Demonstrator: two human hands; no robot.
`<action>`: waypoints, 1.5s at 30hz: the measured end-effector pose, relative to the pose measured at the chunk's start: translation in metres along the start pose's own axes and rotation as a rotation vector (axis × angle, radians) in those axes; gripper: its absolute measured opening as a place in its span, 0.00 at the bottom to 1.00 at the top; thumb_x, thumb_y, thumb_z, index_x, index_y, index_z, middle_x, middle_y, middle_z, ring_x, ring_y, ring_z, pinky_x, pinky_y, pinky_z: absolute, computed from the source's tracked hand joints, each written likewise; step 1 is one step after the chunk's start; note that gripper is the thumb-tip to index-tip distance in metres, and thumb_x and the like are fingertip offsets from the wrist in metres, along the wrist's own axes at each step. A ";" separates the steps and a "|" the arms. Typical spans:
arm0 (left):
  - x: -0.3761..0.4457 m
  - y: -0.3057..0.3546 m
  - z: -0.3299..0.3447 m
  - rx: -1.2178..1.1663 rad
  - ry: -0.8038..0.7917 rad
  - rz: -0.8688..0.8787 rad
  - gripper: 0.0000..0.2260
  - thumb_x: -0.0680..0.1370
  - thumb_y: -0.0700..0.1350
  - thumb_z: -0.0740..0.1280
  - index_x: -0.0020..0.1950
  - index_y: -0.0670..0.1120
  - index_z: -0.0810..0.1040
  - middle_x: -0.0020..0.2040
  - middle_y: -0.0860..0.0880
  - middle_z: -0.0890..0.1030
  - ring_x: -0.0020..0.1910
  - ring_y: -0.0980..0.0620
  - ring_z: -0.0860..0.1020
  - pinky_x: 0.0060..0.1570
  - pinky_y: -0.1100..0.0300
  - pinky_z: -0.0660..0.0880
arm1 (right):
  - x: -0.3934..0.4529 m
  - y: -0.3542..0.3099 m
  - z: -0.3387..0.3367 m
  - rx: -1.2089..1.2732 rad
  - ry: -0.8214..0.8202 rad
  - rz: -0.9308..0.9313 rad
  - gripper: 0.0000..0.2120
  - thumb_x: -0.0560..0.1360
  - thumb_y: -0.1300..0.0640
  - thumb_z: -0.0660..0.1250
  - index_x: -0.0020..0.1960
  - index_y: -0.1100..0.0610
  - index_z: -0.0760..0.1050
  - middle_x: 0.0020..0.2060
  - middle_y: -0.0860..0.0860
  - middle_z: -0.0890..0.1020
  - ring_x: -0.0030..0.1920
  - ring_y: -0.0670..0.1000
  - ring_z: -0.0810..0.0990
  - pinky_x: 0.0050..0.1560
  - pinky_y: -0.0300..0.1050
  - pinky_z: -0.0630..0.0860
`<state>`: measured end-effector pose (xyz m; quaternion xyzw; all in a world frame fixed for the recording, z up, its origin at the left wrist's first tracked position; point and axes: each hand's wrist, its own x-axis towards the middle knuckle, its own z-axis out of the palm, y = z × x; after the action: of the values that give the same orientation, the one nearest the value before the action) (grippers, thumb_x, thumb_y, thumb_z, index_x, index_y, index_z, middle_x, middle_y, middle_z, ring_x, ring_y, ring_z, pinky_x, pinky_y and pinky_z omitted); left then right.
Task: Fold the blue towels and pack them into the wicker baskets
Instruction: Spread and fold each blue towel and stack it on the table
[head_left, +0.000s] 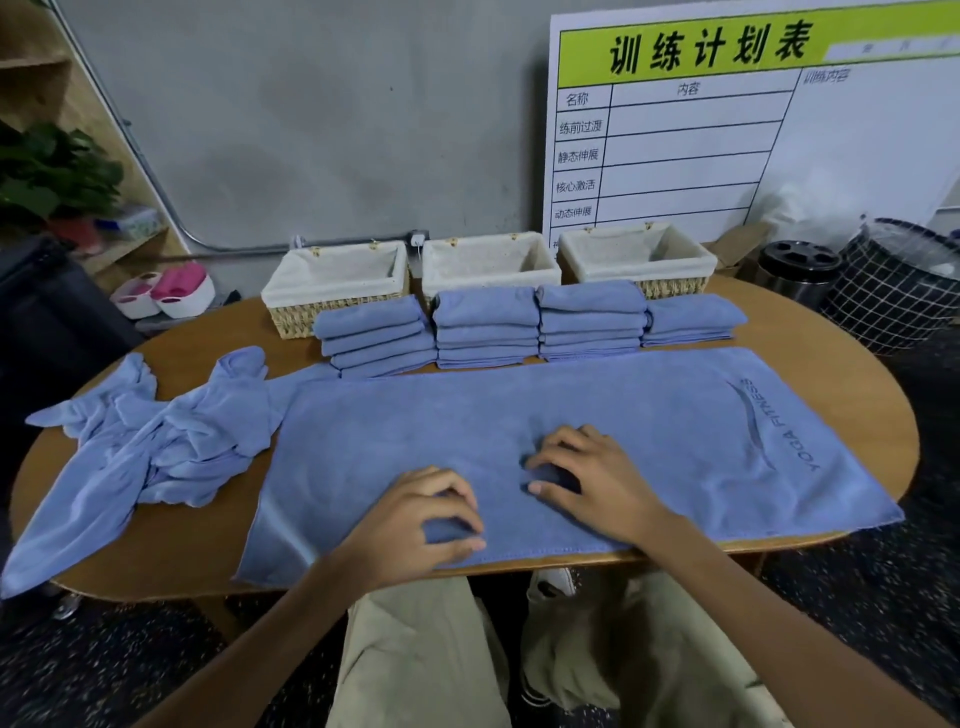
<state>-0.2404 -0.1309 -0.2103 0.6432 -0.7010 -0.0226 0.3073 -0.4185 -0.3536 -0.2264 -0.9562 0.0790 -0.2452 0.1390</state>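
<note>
A blue towel (519, 415) printed "YOGA FITNESS" lies spread flat across the wooden table (841, 374). My left hand (421, 519) is on the towel near its front edge and pinches a small bunch of cloth between thumb and curled fingers. My right hand (587, 473) sits a little farther in, its fingers curled into the cloth and pinching a ridge of it. Behind the towel stand several stacks of folded blue towels (485, 327). Three wicker baskets (337, 275) with white liners line the back edge, nothing visible inside them. A heap of crumpled blue towels (156, 441) lies at the left.
A white schedule board (727, 130) leans on the wall behind the baskets. A black checked hamper (893, 291) and a metal bin (795, 270) stand at the right. Wooden shelves with a plant (52, 171) are at the far left. My knees are under the table's front edge.
</note>
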 end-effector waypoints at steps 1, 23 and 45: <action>-0.001 0.002 0.002 -0.021 -0.038 -0.006 0.10 0.75 0.61 0.73 0.47 0.55 0.84 0.52 0.59 0.77 0.50 0.59 0.77 0.55 0.57 0.71 | -0.002 -0.004 -0.002 0.038 0.007 -0.010 0.13 0.76 0.37 0.64 0.55 0.43 0.78 0.52 0.44 0.77 0.49 0.51 0.75 0.49 0.52 0.74; 0.005 0.002 0.008 0.016 -0.021 -0.158 0.14 0.71 0.62 0.75 0.50 0.58 0.78 0.43 0.60 0.78 0.43 0.60 0.76 0.48 0.58 0.72 | -0.005 -0.005 -0.030 0.142 -0.124 -0.012 0.15 0.77 0.38 0.61 0.45 0.46 0.81 0.43 0.41 0.78 0.44 0.40 0.77 0.41 0.37 0.69; -0.024 -0.035 -0.064 -0.135 0.023 -0.338 0.08 0.76 0.56 0.68 0.45 0.54 0.84 0.44 0.53 0.83 0.42 0.51 0.82 0.43 0.51 0.78 | -0.066 0.048 -0.060 -0.064 -0.031 -0.149 0.12 0.80 0.39 0.61 0.48 0.45 0.77 0.44 0.42 0.74 0.42 0.45 0.75 0.45 0.39 0.66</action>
<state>-0.1805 -0.0916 -0.1828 0.7300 -0.5764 -0.1136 0.3493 -0.5092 -0.3985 -0.2200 -0.9670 0.0134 -0.2375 0.0907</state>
